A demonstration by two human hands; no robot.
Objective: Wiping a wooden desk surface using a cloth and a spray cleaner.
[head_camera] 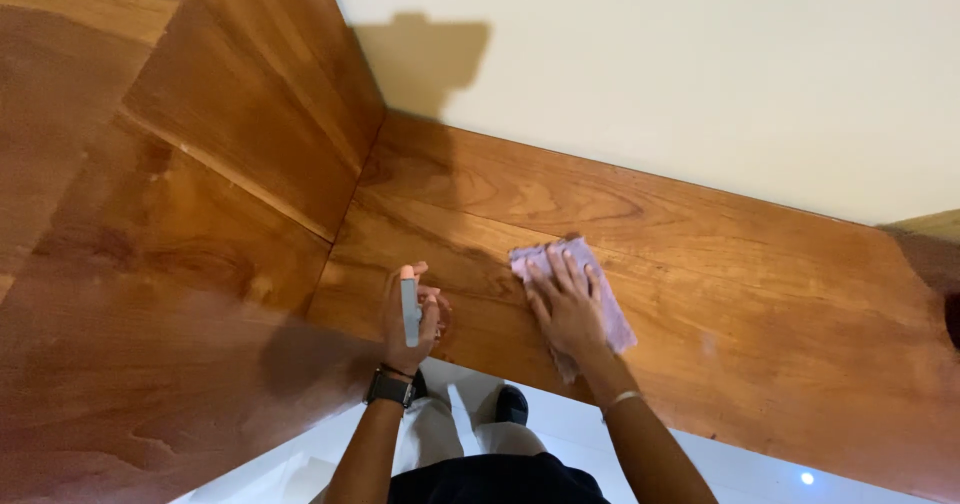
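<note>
against the wooden panel point(700, 264) below the cream wall point(650, 54), my right hand point(568, 309) presses flat on a pink cloth point(615, 319) to hold it there, while my left hand point(408, 314) grips a small spray bottle point(410, 309) upright.

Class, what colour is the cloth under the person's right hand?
The cloth is pale pink-lilac, seen best in the head view, pressed flat on the brown wooden panel.
</note>
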